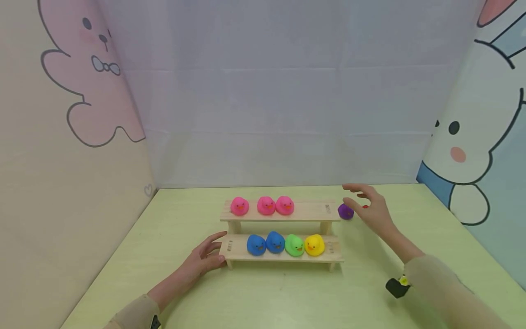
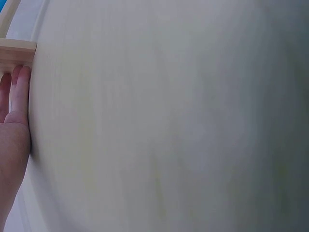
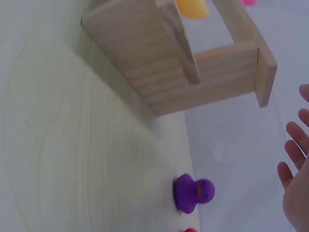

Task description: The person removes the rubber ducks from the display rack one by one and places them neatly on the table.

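A two-step wooden stand carries rubber ducks. On its upper step are pink ducks; the lower one bears blue ducks, a green duck and a yellow duck. My left hand holds the left end of the lower step, thumb near the front corner and fingers toward the back. Off the stand's right end, my right hand hovers with parted, bent fingers and nothing between them. Close by its thumb sits a purple duck. A red thing, mostly hidden, is beside that duck.
The pale wood-grain table runs back to a plain light curtain. Side walls with cartoon animals stand left and right. A black wrist device with a yellow flower hangs at the right sleeve.
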{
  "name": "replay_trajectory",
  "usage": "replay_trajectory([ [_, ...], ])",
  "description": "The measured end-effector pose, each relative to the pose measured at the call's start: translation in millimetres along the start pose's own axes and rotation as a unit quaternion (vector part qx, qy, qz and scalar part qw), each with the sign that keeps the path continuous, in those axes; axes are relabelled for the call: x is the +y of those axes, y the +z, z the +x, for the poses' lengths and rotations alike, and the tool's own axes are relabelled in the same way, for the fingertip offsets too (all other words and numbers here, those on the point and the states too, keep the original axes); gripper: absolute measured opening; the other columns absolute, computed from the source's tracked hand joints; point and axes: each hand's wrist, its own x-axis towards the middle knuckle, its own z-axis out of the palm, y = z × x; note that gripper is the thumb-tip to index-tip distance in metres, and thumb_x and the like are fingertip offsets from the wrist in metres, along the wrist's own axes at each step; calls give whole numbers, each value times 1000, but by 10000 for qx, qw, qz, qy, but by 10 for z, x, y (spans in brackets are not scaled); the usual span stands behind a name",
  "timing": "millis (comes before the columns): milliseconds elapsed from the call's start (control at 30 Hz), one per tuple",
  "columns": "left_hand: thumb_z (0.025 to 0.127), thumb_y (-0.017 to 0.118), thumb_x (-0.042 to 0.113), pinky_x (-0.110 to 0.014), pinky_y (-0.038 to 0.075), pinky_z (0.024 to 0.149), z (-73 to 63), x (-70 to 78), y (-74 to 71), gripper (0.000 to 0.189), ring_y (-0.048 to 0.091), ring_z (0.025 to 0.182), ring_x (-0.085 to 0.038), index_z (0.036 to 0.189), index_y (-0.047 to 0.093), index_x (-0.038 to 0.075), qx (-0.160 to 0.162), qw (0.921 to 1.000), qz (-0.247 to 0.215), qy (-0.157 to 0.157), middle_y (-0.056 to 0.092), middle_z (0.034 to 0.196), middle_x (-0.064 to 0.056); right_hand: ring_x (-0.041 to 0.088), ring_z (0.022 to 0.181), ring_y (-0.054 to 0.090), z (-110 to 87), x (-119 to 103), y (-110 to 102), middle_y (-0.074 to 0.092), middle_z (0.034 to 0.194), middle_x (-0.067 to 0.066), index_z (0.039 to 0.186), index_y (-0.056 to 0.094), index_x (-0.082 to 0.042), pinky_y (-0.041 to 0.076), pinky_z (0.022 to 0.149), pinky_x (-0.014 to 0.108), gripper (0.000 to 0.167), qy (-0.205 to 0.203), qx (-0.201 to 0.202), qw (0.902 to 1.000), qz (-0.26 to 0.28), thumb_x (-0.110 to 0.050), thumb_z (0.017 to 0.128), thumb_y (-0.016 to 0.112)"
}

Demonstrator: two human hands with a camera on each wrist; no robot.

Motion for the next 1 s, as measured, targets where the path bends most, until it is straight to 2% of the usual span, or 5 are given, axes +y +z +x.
replay_trajectory([
  [167, 90, 55, 7, -38, 45, 89, 0, 3, 0, 60, 52, 113, -26, 141, 28, 23, 26, 10000, 7, 7, 39, 132, -17, 28, 100, 50, 54, -451, 122, 59, 110, 16, 113, 58, 2, 41, 83, 28, 35, -400, -90, 9990, 169, 0, 79, 66],
  [367, 90, 54, 5, -38, 45, 89, -7, 8, 2, 61, 52, 112, -25, 141, 27, 22, -36, 10000, -1, 46, 39, 132, -18, 20, 101, 48, 98, -681, 311, 57, 114, 14, 116, 56, 0, 39, 84, 20, 36, -332, -264, 9979, 495, -4, 81, 66],
  [433, 90, 54, 5, -38, 45, 89, -8, 8, 2, 61, 52, 113, -25, 142, 27, 22, -46, 10000, 4, 54, 39, 132, -18, 17, 101, 47, 113, -739, 375, 56, 115, 13, 117, 55, -1, 40, 84, 26, 36, -244, -313, 9971, 653, -5, 82, 65],
  [600, 90, 55, 7, -38, 45, 89, 0, -3, 0, 60, 51, 113, -26, 141, 29, 24, 22, 10000, 35, -11, 39, 132, -18, 22, 102, 47, 158, -835, 522, 54, 116, 17, 118, 54, 1, 41, 84, 43, 38, -294, -526, 9928, 1035, -3, 82, 64],
  [1000, 90, 55, 6, -38, 45, 90, 2, -3, 5, 60, 52, 113, -26, 141, 29, 23, 19, 10000, 2, 11, 39, 132, -18, 31, 106, 44, 261, -923, 709, 47, 124, 16, 126, 47, -1, 40, 86, 54, 46, -75, -1418, 9807, 1345, -2, 83, 63],
])
